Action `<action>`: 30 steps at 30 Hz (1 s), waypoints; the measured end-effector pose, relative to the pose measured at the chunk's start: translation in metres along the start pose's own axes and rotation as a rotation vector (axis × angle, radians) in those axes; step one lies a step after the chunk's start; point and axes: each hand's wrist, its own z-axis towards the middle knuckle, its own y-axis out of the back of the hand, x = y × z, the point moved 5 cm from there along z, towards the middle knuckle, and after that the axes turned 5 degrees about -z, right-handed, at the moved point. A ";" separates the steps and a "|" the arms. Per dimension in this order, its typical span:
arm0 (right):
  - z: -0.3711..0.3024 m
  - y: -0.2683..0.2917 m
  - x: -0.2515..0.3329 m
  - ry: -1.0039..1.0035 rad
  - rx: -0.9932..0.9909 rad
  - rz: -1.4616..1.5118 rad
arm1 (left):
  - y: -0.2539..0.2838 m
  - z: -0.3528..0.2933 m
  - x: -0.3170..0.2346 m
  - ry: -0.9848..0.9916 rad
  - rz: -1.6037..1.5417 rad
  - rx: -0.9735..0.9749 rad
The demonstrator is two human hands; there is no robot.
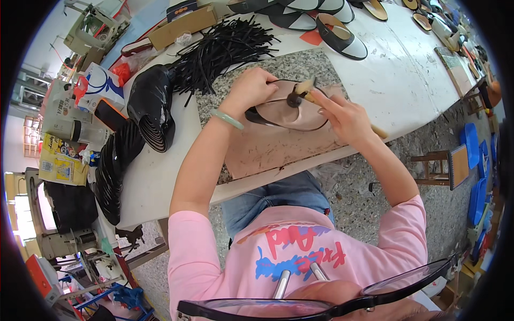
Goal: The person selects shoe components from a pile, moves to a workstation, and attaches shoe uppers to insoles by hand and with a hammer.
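Note:
A flat shoe upper [278, 113], pale beige inside with black edging, lies on a brown-stained sheet [257, 155] over a speckled stone slab [316, 61]. My left hand [250, 87] pinches the far left edge of this upper, its fingertips partly hidden. In my right hand [344, 116] is a hammer [294, 100]; its dark round head is over the upper's right half, and its pale handle end sticks out beyond the hand. Whether the head touches the upper, I cannot tell.
Left of the slab are a heap of black strips [225, 48] and stacks of shiny black uppers [152, 104]. Black-and-white shoe pieces [342, 37] lie at the far side. The white table's [396, 69] near edge runs in front of me; a wooden stool [436, 166] stands at right.

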 end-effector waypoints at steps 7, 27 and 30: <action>-0.017 0.006 0.002 -0.009 -0.010 0.095 | 0.006 -0.019 -0.011 -0.100 -0.044 -0.139; -0.020 0.011 0.047 0.123 0.036 0.168 | 0.010 -0.117 -0.034 -0.443 -0.041 -0.651; -0.016 -0.006 0.052 0.138 0.228 0.025 | 0.010 -0.130 -0.022 -0.364 -0.132 -0.702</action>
